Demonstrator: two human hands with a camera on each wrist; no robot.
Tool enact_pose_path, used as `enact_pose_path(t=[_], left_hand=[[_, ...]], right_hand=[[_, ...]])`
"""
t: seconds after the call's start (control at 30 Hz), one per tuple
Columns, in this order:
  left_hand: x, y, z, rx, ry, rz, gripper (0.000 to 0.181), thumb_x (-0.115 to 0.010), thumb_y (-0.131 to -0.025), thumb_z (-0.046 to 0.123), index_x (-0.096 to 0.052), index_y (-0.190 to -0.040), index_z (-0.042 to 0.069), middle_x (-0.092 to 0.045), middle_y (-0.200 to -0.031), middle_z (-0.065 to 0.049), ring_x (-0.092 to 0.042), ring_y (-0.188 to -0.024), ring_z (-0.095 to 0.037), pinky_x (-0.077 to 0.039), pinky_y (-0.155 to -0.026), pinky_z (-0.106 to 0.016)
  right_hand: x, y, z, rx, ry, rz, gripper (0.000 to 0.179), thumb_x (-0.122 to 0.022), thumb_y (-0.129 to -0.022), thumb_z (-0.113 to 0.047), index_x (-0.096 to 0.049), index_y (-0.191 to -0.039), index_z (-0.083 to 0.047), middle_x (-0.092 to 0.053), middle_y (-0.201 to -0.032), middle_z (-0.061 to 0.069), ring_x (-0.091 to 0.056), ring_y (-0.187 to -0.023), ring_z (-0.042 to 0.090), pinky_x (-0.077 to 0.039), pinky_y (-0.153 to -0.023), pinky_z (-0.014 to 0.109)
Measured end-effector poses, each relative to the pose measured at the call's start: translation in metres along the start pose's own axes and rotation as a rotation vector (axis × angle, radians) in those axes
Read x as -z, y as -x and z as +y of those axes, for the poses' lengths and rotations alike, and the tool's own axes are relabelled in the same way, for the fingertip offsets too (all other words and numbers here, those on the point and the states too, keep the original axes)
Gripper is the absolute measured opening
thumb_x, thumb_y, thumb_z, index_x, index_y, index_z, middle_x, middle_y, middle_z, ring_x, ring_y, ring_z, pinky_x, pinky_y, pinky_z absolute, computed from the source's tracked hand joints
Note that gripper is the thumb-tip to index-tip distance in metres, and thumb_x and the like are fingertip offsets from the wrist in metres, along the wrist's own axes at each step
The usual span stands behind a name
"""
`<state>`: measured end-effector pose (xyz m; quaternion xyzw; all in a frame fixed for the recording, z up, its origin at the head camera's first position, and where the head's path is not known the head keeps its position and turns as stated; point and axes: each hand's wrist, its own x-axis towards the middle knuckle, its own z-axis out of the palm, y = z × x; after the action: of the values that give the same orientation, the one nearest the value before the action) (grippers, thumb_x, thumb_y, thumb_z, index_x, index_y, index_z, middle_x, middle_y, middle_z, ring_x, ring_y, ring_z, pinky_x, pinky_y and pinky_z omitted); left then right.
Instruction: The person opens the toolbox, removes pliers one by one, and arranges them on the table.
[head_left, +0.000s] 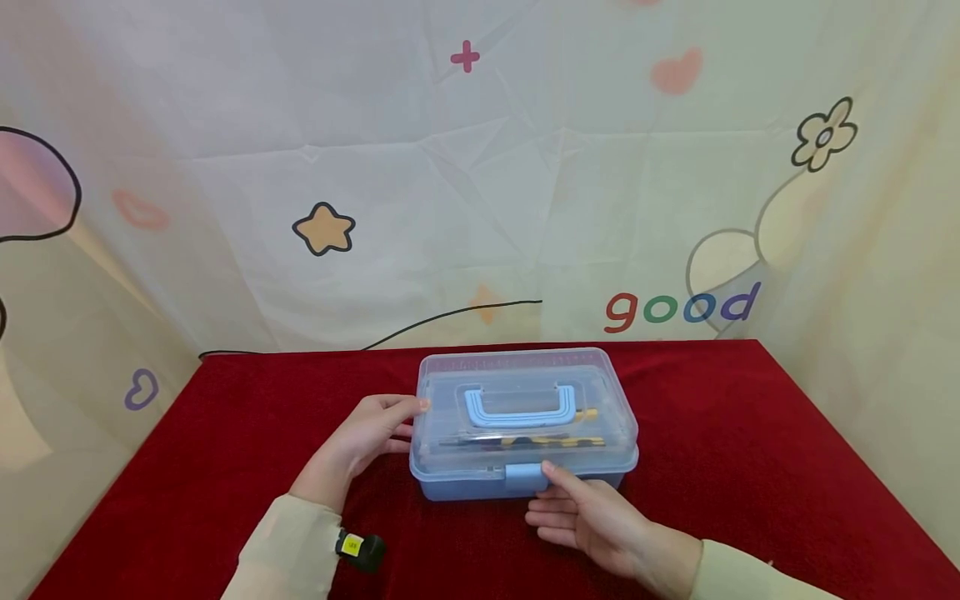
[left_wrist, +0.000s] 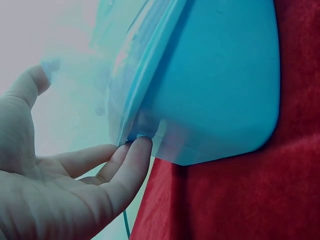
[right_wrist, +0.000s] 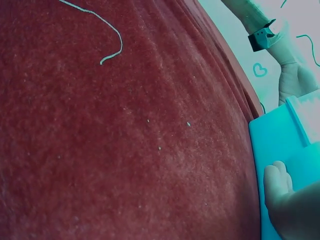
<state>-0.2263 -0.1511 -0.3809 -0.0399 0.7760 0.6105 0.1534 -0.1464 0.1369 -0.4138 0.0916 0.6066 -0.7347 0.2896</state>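
— Watching the hands, starting with the left hand [head_left: 367, 437]: grasping the box [head_left: 468, 488] by its left end, resting a thumb on top of the clear lid [head_left: 517, 372] and setting fingertips [left_wrist: 143, 143] against the side, as showing up close in the left wrist view.

— And wearing anything there?

— Wearing a black device [head_left: 362, 550] with a yellow label, right beside the pale sleeve [head_left: 288, 542].

— Moving along to the box. Sitting where?

— Sitting on the red cloth [head_left: 735, 483], right between the two hands! Showing something yellow and black [head_left: 585, 442] through the lid, too blurred for naming, and wearing a blue handle [head_left: 521, 418] folded down toward the front.

— Getting to the blue latch [head_left: 523, 477] now, at the front edge!

— Finding the right hand [head_left: 592, 521] there: pinching the latch at its right end, laying a thumb on top and bending the fingers below. Not managing to tell how firmly.

— Spotting anything farther right?

— Reading the word "good" [head_left: 682, 308] on the pale backdrop [head_left: 562, 208], and catching a flower drawing [head_left: 823, 138] higher up.
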Motion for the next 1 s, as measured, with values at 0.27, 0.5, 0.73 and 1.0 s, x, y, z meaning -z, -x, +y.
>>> enact_pose_path(t=[0.27,0.5,0.73,1.0], left_hand=[[-0.002,-0.002,0.0,-0.014,-0.009,0.012,0.053,-0.063,-0.088,0.038,-0.056,-0.127,0.003,-0.064,-0.111,-0.011,-0.065,-0.088,-0.02,-0.058,-0.08,-0.036],[-0.001,-0.002,0.001,-0.008,-0.01,0.019,0.054,-0.064,-0.087,0.04,-0.056,-0.127,0.005,-0.064,-0.112,-0.012,-0.065,-0.089,-0.021,-0.058,-0.08,-0.035],[0.001,-0.003,0.0,-0.004,-0.014,0.021,0.052,-0.064,-0.087,0.039,-0.056,-0.126,0.005,-0.063,-0.113,-0.012,-0.064,-0.09,-0.021,-0.058,-0.081,-0.036],[0.0,-0.002,0.0,0.002,-0.014,0.018,0.054,-0.063,-0.088,0.04,-0.055,-0.128,0.005,-0.063,-0.114,-0.011,-0.064,-0.09,-0.021,-0.058,-0.081,-0.036]], right_hand=[[0.0,0.0,0.001,0.011,0.01,0.02,0.071,-0.056,-0.088,-0.055,-0.043,-0.114,0.01,-0.061,-0.101,0.015,-0.067,-0.089,0.019,-0.055,-0.087,0.038],[-0.005,0.005,-0.009,-0.002,0.045,0.036,0.087,-0.056,-0.085,-0.061,-0.035,-0.123,0.014,-0.062,-0.103,0.019,-0.067,-0.084,0.018,-0.057,-0.083,0.039],[-0.004,0.008,-0.015,-0.017,0.051,0.003,0.082,-0.054,-0.088,-0.056,-0.036,-0.126,0.015,-0.064,-0.104,0.019,-0.068,-0.084,0.017,-0.057,-0.082,0.037],[0.0,0.009,-0.013,-0.002,0.051,-0.022,0.073,-0.052,-0.091,-0.049,-0.034,-0.126,0.013,-0.064,-0.107,0.02,-0.067,-0.086,0.018,-0.057,-0.083,0.037]])
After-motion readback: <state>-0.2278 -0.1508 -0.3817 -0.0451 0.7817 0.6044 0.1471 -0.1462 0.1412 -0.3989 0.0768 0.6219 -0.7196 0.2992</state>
